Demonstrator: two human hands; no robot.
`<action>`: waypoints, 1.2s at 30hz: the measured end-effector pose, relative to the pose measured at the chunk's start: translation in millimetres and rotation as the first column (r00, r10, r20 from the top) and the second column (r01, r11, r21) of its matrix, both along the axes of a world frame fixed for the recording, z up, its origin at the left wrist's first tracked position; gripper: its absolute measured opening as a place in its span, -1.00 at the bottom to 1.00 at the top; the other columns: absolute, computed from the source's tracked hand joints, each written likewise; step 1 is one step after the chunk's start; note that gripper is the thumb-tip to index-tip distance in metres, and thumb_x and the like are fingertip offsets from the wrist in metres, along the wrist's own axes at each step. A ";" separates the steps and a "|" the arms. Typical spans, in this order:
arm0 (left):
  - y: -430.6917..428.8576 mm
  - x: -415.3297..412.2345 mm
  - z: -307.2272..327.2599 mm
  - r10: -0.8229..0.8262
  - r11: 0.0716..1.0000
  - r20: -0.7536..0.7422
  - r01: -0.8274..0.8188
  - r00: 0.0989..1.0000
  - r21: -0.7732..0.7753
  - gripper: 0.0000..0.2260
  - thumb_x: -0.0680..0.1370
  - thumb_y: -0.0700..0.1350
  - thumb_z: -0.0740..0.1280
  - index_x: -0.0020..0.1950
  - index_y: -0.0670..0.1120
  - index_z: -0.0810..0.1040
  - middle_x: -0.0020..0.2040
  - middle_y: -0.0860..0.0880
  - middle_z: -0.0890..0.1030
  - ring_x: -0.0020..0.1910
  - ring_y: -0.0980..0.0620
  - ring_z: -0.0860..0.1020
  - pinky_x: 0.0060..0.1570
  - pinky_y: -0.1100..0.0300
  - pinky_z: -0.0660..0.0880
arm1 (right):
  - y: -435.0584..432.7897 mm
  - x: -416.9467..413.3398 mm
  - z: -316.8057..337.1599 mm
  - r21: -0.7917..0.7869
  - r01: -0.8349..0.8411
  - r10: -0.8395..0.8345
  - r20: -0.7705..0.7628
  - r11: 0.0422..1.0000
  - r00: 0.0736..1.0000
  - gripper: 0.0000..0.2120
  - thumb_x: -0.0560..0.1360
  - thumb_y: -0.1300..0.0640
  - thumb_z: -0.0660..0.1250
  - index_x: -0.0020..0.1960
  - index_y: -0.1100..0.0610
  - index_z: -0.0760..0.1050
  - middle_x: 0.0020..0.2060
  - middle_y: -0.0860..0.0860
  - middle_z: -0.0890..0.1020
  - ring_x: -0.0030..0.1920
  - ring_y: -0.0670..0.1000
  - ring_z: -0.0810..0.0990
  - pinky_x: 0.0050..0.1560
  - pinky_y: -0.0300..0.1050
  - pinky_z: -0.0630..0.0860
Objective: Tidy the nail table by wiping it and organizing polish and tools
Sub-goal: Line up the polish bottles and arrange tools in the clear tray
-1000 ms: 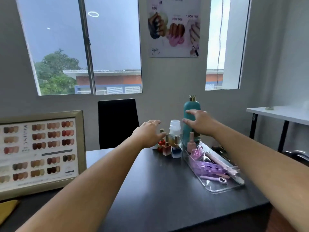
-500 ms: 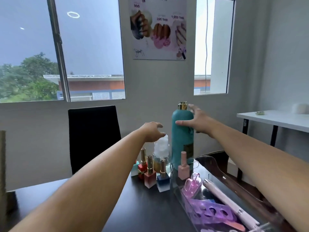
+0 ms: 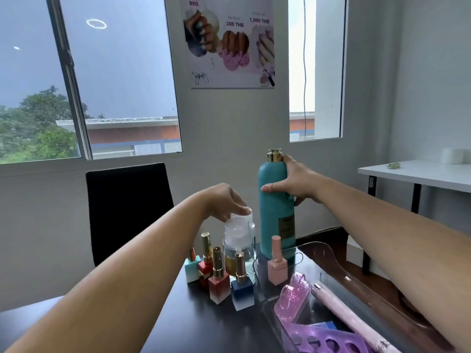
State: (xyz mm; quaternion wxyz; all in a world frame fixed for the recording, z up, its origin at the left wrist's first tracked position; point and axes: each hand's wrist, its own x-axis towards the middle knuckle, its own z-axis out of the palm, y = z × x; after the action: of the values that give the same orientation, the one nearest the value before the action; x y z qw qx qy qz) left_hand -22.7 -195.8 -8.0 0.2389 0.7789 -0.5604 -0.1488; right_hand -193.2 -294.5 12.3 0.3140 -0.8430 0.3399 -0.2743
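Observation:
My right hand (image 3: 295, 183) is wrapped around the upper part of a tall teal bottle (image 3: 274, 225) with a gold cap, which stands upright at the far edge of the dark table (image 3: 178, 324). My left hand (image 3: 226, 201) has its fingertips closed on the white cap of a clear pump bottle (image 3: 239, 240) holding some yellow liquid. Several small nail polish bottles (image 3: 219, 276) cluster in front of the pump bottle. A pink polish bottle (image 3: 277, 263) stands at the teal bottle's foot.
A clear plastic tray (image 3: 339, 276) at the right holds purple toe separators (image 3: 328, 342), a pink clip and a pink tool handle (image 3: 341, 309). A black chair (image 3: 127, 205) stands behind the table. A white side table (image 3: 418, 174) is at the far right.
The view has moved closer and lower. My right hand slid from the teal bottle's top down onto its side and closed. My left hand dropped onto the pump bottle's cap.

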 end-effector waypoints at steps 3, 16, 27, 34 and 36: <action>-7.6 -6.2 0.3 0.019 1.000 -0.002 -0.019 1.000 -0.021 -0.66 0.46 -0.02 0.42 0.19 -0.10 0.59 0.03 -0.05 0.61 -0.18 0.05 0.57 -0.29 0.35 0.54 | -3.7 5.7 1.0 -0.004 0.018 -0.018 0.004 1.000 1.000 -0.29 0.33 0.00 0.51 0.35 -0.01 0.21 0.19 0.12 0.42 0.13 0.18 0.48 -0.18 0.19 0.63; -16.3 -13.0 -5.5 0.033 0.998 -0.014 -0.034 0.999 -0.056 -0.66 0.50 0.00 0.37 0.24 -0.07 0.55 0.18 -0.07 0.59 -0.06 0.01 0.56 -0.21 0.26 0.54 | -13.9 14.7 0.2 0.007 0.032 -0.032 -0.019 0.999 0.999 -0.24 0.37 -0.01 0.48 0.42 -0.02 0.12 0.28 0.14 0.38 0.21 0.22 0.46 -0.06 0.24 0.60; 75.8 -19.1 21.2 -0.231 0.971 0.157 0.216 0.960 0.103 -0.63 0.51 0.06 0.33 0.31 0.11 0.46 0.28 0.03 0.52 0.21 0.07 0.51 0.33 0.08 0.34 | 26.7 -57.0 1.7 -0.230 -0.181 0.125 -0.237 0.956 0.963 -0.81 0.35 0.06 0.51 -0.05 -0.03 0.62 -0.09 -0.05 0.69 -0.10 -0.11 0.63 -0.03 -0.19 0.57; 71.3 -29.4 10.4 -0.148 0.989 0.344 0.138 0.927 0.056 -0.64 0.43 0.01 0.44 0.21 0.07 0.53 0.17 0.02 0.59 -0.02 0.10 0.53 0.11 0.20 0.41 | 53.9 -25.3 -28.8 -0.151 -0.345 0.234 -0.489 0.926 0.841 -0.71 0.34 0.06 0.52 0.05 -0.03 0.64 -0.06 -0.09 0.68 -0.08 -0.12 0.60 -0.01 -0.26 0.52; 68.2 -27.6 8.5 -0.122 0.992 0.374 0.119 0.919 0.033 -0.65 0.42 0.01 0.46 0.18 0.06 0.55 0.13 0.02 0.62 -0.07 0.12 0.52 0.04 0.24 0.39 | 52.3 -22.4 -31.9 -0.148 -0.341 0.233 -0.482 0.928 0.845 -0.76 0.28 0.09 0.56 -0.06 -0.02 0.67 -0.19 -0.11 0.67 -0.21 -0.18 0.55 -0.18 -0.34 0.48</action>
State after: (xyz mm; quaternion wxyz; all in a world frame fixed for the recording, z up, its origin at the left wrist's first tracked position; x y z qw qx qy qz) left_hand -50.3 -127.7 0.4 0.1142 0.7581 -0.6419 -0.0143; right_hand -215.6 -242.2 -19.7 0.1643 -0.9554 0.2392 -0.0555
